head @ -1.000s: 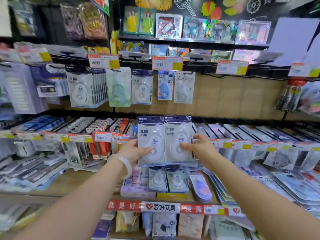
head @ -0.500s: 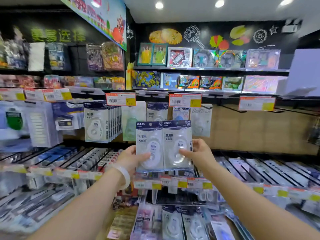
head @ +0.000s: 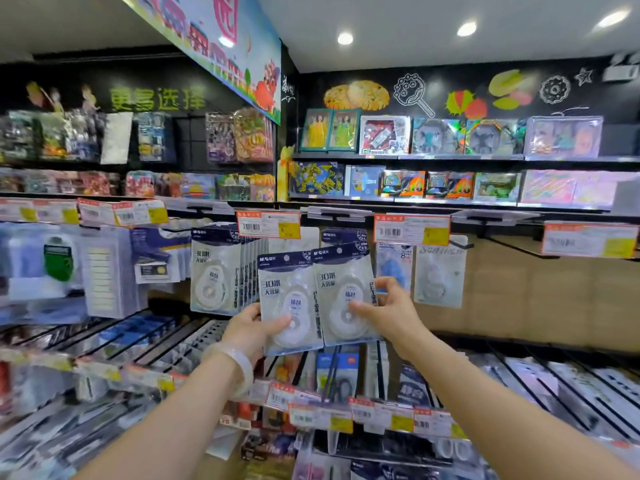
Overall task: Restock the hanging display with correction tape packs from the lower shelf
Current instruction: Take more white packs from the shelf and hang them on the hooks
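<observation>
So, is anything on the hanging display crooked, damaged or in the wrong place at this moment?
Nothing clearly stands out. The hanging packs on the hooks look straight and in order. The two correction tape packs are tilted only because the left hand and right hand hold them, not yet hung. The lower shelves are too blurred to judge.

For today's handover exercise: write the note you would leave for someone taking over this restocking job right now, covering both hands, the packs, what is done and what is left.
Left hand holds the left correction tape pack; right hand holds the right correction tape pack. Both are raised side by side before the hanging display, beside the full hook of matching packs. Neither is hung yet. Left: slip each pack's hole onto a hook, then fetch more from the lower shelf.
</observation>
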Tool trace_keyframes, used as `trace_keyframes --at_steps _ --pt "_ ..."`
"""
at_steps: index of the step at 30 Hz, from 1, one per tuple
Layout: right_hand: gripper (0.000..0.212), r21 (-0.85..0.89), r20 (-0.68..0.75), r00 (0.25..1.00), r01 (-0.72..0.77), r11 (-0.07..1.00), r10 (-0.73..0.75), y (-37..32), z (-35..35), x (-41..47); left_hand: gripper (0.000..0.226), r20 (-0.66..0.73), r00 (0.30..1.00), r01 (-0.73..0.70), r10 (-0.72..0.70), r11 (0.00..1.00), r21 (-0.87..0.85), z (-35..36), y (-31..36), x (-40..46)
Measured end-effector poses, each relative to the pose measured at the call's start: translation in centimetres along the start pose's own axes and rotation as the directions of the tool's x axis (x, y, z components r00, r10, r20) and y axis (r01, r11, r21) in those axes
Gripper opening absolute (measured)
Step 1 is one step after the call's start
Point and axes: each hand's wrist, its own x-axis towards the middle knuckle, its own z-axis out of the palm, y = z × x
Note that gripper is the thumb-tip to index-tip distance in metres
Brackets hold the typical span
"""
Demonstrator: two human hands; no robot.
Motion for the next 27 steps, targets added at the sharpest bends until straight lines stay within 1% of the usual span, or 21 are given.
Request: trace_keyframes --at_steps 4,8,11,14,15,20,24,27 --pt "0.041 0.011 0.004 1.000 0.017 1.000 -0.017 1.0 0.4 0.5 0.037 -0.011 1.000 -0.004 0.004 1.000 -0.005 -0.4 -0.2 0.6" --pt "0.049 0.057 0.043 0.998 0.049 0.997 -0.051 0.9 0.8 0.8 0.035 0.002 1.000 -0.004 0.004 1.000 -0.023 -0.5 -0.3 0.8" --pt "0.044 0.109 0.042 0.997 0.064 0.992 -0.069 0.2 0.9 1.5 0.034 0.009 1.000 -0.004 0.005 1.000 -0.028 -0.6 -0.3 1.1" --pt "0.054 0.093 0.038 0.998 0.052 0.994 -0.056 0.1 1.1 1.8 0.033 0.025 1.000 -0.008 0.009 0.999 -0.034 -0.6 -0.3 1.2" --pt "0.054 0.095 0.039 0.998 0.052 0.994 -0.056 0.2 1.1 1.7 0.031 0.028 1.000 -0.008 0.009 0.999 -0.033 -0.7 -0.3 1.2" --pt "0.047 0.128 0.048 0.998 0.035 0.991 -0.042 1.1 1.5 1.6 0.030 0.025 1.000 -0.009 0.009 1.000 -0.014 -1.3 -0.5 1.3" --pt "0.029 0.174 0.069 0.996 0.048 0.984 -0.061 1.0 1.8 1.5 0.035 0.014 1.000 -0.011 0.011 1.000 -0.004 -1.7 -0.6 1.4" --pt "0.028 0.226 0.065 0.996 0.044 0.973 -0.060 1.4 1.8 1.7 0.032 0.013 1.000 -0.009 0.009 1.000 -0.002 -1.9 -0.7 1.5"
